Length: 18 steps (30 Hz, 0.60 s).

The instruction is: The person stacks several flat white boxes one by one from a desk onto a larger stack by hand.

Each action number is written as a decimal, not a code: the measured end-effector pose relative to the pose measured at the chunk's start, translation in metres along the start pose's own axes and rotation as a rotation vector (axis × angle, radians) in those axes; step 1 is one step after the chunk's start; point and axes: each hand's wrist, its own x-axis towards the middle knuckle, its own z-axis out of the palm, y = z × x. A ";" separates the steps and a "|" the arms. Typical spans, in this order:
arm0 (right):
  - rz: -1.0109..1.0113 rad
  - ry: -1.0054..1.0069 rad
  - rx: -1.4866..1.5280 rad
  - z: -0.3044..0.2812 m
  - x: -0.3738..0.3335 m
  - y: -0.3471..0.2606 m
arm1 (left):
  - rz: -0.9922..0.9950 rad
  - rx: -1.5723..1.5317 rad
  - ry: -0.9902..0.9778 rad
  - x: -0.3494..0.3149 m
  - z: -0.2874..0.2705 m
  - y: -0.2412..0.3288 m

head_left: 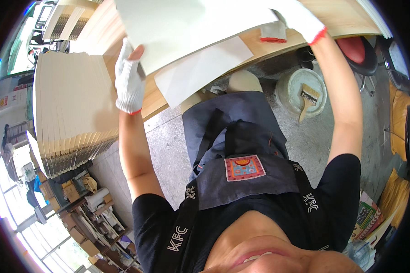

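Note:
A large white board is held tilted over the wooden table. My left hand, in a white knit glove with a red cuff and the thumb tip bare, grips its left edge near the corner. At the board's right end, my right hand, gloved the same way, is closed on the edge, though its fingers are partly hidden by the top of the picture. Below the board, a white sheet lies over the table's near edge. Beside my right hand rests a piece of white knit fabric with a red hem.
A tall stack of cream boards stands left of the wooden table. On the floor at the right is a whitish bucket with a paintbrush across it. A red and black stool stands farther right. Crowded shelves fill the lower left.

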 end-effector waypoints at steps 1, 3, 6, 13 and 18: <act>0.036 0.034 -0.166 0.019 0.012 -0.005 | -0.042 -0.052 0.024 -0.002 -0.010 -0.009; 0.022 0.047 -0.289 0.034 0.032 0.010 | -0.128 -0.157 0.081 -0.015 -0.037 -0.040; 0.025 0.021 -0.185 0.023 0.059 0.091 | -0.305 -0.225 0.057 -0.015 -0.056 -0.088; 0.028 0.382 -1.644 0.120 0.022 -0.003 | -0.442 0.850 0.031 -0.031 -0.072 -0.094; -0.286 0.418 -1.549 0.100 0.004 0.000 | 0.103 1.102 0.261 -0.080 -0.048 -0.113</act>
